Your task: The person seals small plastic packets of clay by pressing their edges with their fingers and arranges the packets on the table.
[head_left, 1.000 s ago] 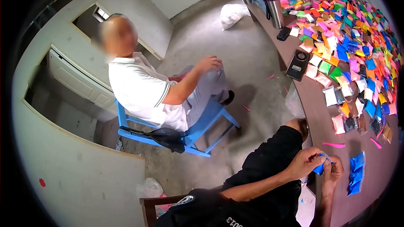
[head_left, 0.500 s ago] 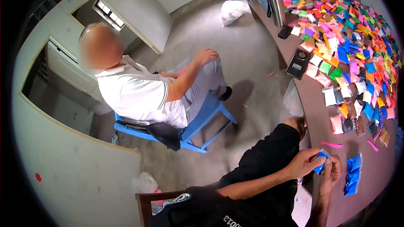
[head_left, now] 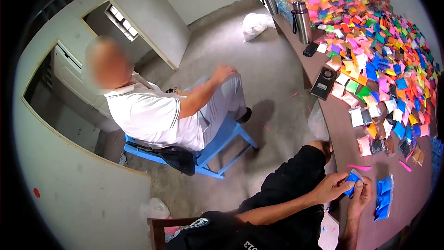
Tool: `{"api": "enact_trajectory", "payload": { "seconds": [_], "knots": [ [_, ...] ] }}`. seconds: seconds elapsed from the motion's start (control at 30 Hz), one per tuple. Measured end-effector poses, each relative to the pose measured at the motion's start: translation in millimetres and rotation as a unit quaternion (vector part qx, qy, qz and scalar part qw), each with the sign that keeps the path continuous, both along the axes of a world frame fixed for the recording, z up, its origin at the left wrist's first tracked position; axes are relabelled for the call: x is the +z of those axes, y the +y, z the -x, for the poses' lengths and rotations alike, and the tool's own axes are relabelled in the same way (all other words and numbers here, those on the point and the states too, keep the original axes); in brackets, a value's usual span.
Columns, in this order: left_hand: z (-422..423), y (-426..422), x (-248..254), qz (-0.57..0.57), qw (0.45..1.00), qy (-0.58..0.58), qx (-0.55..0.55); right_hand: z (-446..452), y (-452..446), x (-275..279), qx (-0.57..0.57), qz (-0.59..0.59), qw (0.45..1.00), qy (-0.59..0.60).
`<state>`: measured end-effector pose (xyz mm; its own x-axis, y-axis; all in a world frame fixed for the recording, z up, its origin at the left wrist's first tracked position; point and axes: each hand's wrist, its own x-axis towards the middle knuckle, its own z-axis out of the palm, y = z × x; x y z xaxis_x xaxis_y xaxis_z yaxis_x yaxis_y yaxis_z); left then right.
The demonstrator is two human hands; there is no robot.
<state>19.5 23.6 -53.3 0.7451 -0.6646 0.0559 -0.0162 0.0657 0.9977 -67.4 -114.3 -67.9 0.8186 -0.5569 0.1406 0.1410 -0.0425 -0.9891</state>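
Note:
My left hand pinches a small clear packet with blue contents near the table edge. On the packet's other side, my right hand grips it with thumb and fingers, so both hands are closed on it. A strip of joined blue packets lies on the table just right of my right hand. Beyond my hands lie a pink plastic tool and a second pink tool.
The brown table carries a large heap of colourful packets, a black speaker-like device and a steel flask. A person in a white shirt sits on a blue chair to the left. A white sack rests on the floor.
The view has shifted slightly, showing more of the heap's far end. Both hands stay on the blue packet, with the left fingers now further across its face.

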Motion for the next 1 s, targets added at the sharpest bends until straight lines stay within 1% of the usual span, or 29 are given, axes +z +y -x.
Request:
{"api": "enact_trajectory", "payload": {
  "seconds": [0.07,0.1,0.13,0.23,0.3,0.33,0.47,0.57,0.67,0.8,0.87,0.9,0.97,1.0],
  "knots": [
    [1.4,-0.5,2.0,-0.004,0.999,-0.028,0.015,-1.2,-2.3,3.8,-0.002,-0.018,1.0,-0.001],
    [1.8,-0.9,4.2,-0.01,0.998,-0.053,0.03,-2.4,-4.1,7.6,0.018,-0.03,0.999,0.009],
    [2.4,-2.2,5.3,-0.009,0.998,-0.056,0.03,-4.4,-5.1,10.0,0.038,-0.041,0.998,0.02],
    [5.7,-2.4,0.7,-0.002,0.996,-0.071,0.051,-6.5,-4.2,1.9,0.03,-0.057,0.998,-0.003],
    [5.4,-0.4,0.1,-0.014,1.0,-0.009,0.007,-7.6,-1.7,3.6,0.027,-0.047,0.998,-0.009],
    [6.7,0.1,8.5,0.005,1.0,-0.008,0.007,-8.0,-1.8,5.0,0.018,-0.034,0.999,-0.01],
    [7.2,-2.2,-5.6,0.007,1.0,-0.004,-0.011,-7.0,-2.8,3.4,0.006,-0.016,1.0,-0.009],
    [6.2,-0.2,3.7,-0.008,1.0,-0.007,-0.009,-5.0,-4.1,4.5,0.02,-0.021,0.999,-0.012],
    [6.9,-0.5,0.0,0.0,0.999,-0.034,0.017,-5.1,-1.4,11.2,0.031,-0.024,0.999,-0.018],
    [5.5,-0.3,-5.9,-0.011,0.999,-0.031,0.004,-4.7,-0.9,13.0,0.029,-0.042,0.999,0.001],
    [6.6,0.4,-1.7,0.033,0.999,0.032,-0.013,-5.5,-2.3,11.5,0.031,-0.047,0.998,0.009],
    [8.5,-1.3,-4.1,0.033,0.999,0.033,-0.014,-5.7,-3.4,8.9,0.018,-0.036,0.999,0.008],
    [13.1,-5.3,-8.6,0.074,0.992,0.099,-0.011,-5.6,-3.5,6.3,0.004,-0.024,1.0,0.009],
    [12.2,-4.5,-9.4,0.074,0.992,0.101,-0.011,-5.9,-3.6,6.0,0.003,-0.014,1.0,0.006]
  ]
}}
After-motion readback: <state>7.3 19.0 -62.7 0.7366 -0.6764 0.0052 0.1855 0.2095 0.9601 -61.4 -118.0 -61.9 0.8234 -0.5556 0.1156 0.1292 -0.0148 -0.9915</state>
